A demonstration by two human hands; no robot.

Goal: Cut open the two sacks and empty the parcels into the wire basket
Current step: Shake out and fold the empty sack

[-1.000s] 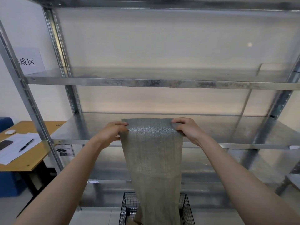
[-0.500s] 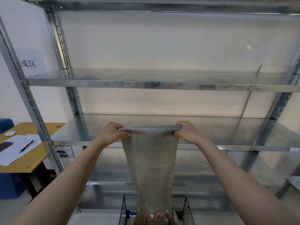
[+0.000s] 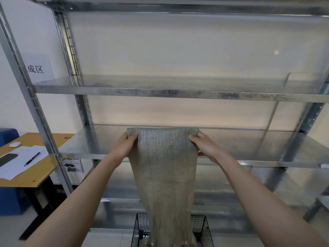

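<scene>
A person holds a woven grey-green sack (image 3: 163,175) up in the air by its upper end, in front of the front edge of the middle shelf (image 3: 258,147) of a galvanised steel rack (image 3: 44,132). The left hand (image 3: 124,147) grips the sack's upper left corner with its fingers curled round the fabric. The right hand (image 3: 204,147) grips the upper right corner in the same way, so the top edge is stretched flat between them. The sack hangs limp and narrows downward, and its lower end reaches into a black wire basket (image 3: 139,229). The basket stands on the pale tiled floor (image 3: 110,237) just in front of the rack's lowest level. The sack covers the middle of the basket, so what lies inside cannot be made out; only the basket's left and right walls show on either side of it. Left of the rack stands a wooden counter (image 3: 41,173). White papers (image 3: 17,166) lie by its near edge with a dark pen (image 3: 32,159) on top of them. A black phone (image 3: 8,158) lies at the papers' left side, and a white mouse (image 3: 15,144) sits toward the counter's far edge. A paper sign (image 3: 38,68) with printed characters hangs on the wall behind the rack's left upright.
</scene>
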